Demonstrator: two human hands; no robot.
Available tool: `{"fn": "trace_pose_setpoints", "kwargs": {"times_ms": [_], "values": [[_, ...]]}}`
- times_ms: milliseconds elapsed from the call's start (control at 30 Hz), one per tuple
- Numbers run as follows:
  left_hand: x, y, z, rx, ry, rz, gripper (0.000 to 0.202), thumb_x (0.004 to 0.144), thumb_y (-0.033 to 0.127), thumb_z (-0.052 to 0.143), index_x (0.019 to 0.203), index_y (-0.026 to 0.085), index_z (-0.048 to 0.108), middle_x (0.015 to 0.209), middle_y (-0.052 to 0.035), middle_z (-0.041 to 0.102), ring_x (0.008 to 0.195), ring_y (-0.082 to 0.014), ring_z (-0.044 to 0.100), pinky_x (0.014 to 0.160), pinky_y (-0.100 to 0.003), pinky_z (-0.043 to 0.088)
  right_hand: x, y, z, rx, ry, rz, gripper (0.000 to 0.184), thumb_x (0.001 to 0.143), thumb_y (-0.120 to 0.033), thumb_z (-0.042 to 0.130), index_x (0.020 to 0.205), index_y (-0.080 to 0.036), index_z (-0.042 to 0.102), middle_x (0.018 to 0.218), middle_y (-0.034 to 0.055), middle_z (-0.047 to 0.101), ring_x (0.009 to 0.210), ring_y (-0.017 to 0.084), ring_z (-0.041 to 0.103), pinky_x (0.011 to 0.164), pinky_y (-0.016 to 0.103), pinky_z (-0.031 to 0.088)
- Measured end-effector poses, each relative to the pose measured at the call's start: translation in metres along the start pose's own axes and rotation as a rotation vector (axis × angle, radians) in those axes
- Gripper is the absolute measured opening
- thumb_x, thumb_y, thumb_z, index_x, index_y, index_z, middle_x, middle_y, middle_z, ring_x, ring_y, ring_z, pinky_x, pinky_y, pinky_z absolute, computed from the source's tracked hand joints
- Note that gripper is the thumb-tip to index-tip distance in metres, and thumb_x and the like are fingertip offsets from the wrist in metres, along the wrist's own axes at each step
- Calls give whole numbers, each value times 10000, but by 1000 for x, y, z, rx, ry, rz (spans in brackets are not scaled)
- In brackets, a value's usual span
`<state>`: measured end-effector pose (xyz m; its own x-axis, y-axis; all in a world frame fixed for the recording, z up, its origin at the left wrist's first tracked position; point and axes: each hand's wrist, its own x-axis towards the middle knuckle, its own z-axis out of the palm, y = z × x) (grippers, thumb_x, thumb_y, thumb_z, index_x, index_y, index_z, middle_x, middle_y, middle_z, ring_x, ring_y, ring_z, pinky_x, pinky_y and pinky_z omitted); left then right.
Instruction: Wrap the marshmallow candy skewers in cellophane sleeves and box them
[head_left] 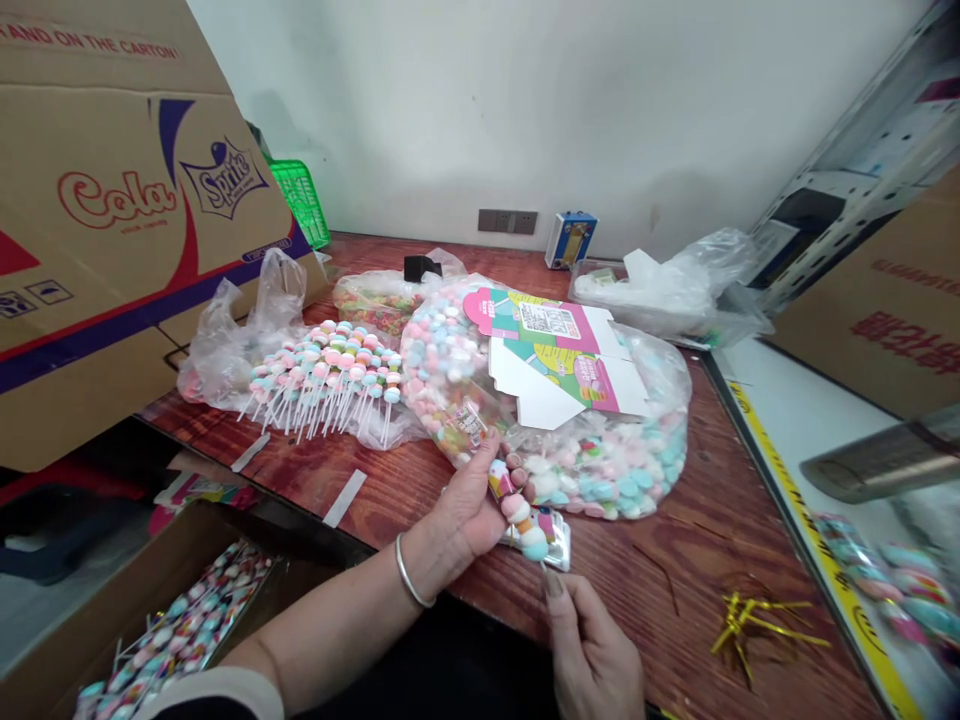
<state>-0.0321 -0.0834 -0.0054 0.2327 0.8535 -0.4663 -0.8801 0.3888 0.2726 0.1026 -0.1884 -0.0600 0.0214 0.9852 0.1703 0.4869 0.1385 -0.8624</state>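
In front of you is a reddish-brown wooden table (615, 565). Just beyond your left hand (474, 500) lies a big clear bag (664, 370) of pastel candies (630, 480); farther left, candy sticks (337, 365) on crumpled plastic (281, 290). Left of your grip are two white strips (345, 498); to its right, gold twist ties (741, 612).

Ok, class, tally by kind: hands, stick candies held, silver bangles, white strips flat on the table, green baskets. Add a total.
Left hand, right hand: 2
Stick candy: 1
Silver bangle: 1
White strips: 2
Green basket: 1
Total: 7
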Motion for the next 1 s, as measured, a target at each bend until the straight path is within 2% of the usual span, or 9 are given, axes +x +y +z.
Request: {"fn": "trace_pose_setpoints", "kwargs": {"times_ms": [67,133,233,300,433,500,800,900,1000], "values": [[-1,0,0,-26,-22,-24,243,845,350,650,776,158,519,621,32,531,478,-77,501,489,-206,446,1,-2,-2,101,-50,96,359,942,-443,427,740,-200,597,610,-22,534,560,129,517,542,208,415],[-1,-1,-1,-38,-36,-38,240,853,349,638,773,158,518,613,31,525,475,-79,499,482,-204,439,2,-3,-4,150,-47,136,376,926,-469,448,709,-196,589,621,-18,529,579,131,509,558,210,420],[0,-4,-1,-38,-31,-37,236,865,348,622,772,158,516,613,31,523,474,-80,500,490,-211,452,1,0,-4,122,-37,100,321,920,-434,482,746,-196,611,636,-16,557,591,134,540,567,211,428],[0,-5,-1,-30,5,-30,231,870,350,613,777,162,516,620,28,531,481,-83,509,503,-220,468,-2,3,-3,20,34,-13,233,915,-371,517,817,-199,640,664,-10,603,595,137,569,577,219,434],[2,-6,0,-5,60,-4,233,869,356,614,775,169,511,618,27,536,481,-83,512,492,-208,458,-4,8,1,-258,238,-362,87,885,-259,583,871,-211,654,670,5,640,608,151,574,653,264,437],[3,-7,1,2,52,2,243,860,365,625,772,170,509,613,31,530,483,-82,512,481,-197,444,-3,8,3,-312,267,-436,72,891,-236,578,881,-207,643,661,6,635,610,152,567,662,271,434],[-1,-25,-3,40,-5,-43,288,844,398,640,749,157,515,588,35,512,482,-81,499,547,-240,497,6,-1,9,-142,243,-187,193,911,-327,535,834,-194,652,677,2,638,572,127,577,588,231,428],[-1,-20,-4,49,19,-22,271,822,400,667,853,147,575,690,-1,587,567,-112,577,588,-268,521,8,-3,6,-11,170,-63,226,897,-372,543,826,-190,656,695,2,639,595,129,580,601,226,433],[1,-14,-5,56,24,38,231,821,324,679,968,163,604,781,-14,625,630,-126,615,631,-290,535,9,-2,4,212,69,129,276,873,-443,563,826,-183,641,705,0,617,657,139,577,628,225,439]]}}
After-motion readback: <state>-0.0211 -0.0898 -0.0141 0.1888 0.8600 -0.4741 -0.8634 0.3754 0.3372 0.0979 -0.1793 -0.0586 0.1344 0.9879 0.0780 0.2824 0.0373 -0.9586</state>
